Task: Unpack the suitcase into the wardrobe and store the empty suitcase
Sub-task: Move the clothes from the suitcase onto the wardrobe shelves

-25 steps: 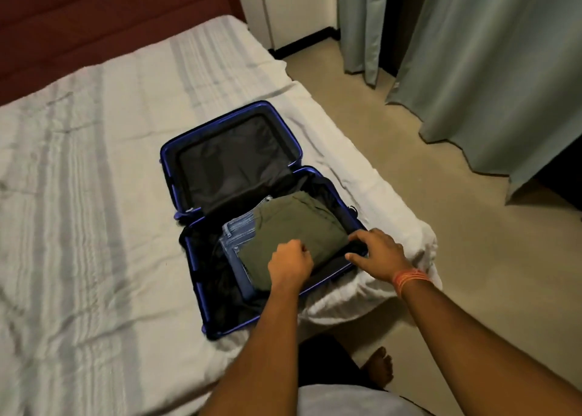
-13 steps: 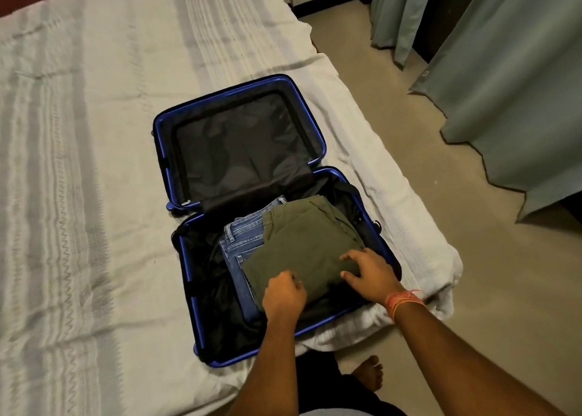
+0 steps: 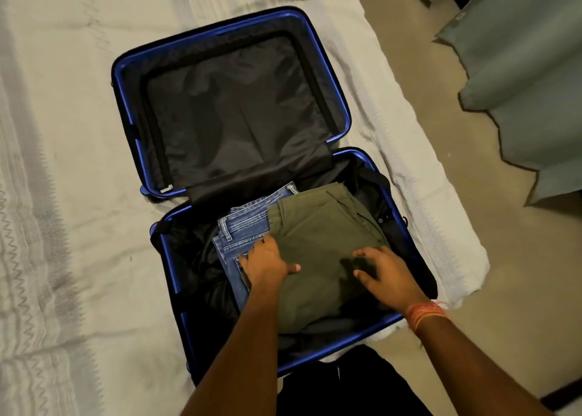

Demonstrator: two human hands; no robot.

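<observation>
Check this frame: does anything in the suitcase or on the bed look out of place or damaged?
Nothing stands out. The suitcase lies open on the bed, with the olive garment neatly folded, partly over the jeans.

readable text: none anywhere in the frame
suitcase [image 3: 345, 116]: no brand or lettering legible on the blue rim or dark lining
jeans [image 3: 242, 226]: stitching shows, no label can be read
curtain [image 3: 519, 69]: small pale patch [image 3: 460, 15] at the upper right of the frame, too small and blurred to tell whether it carries writing
</observation>
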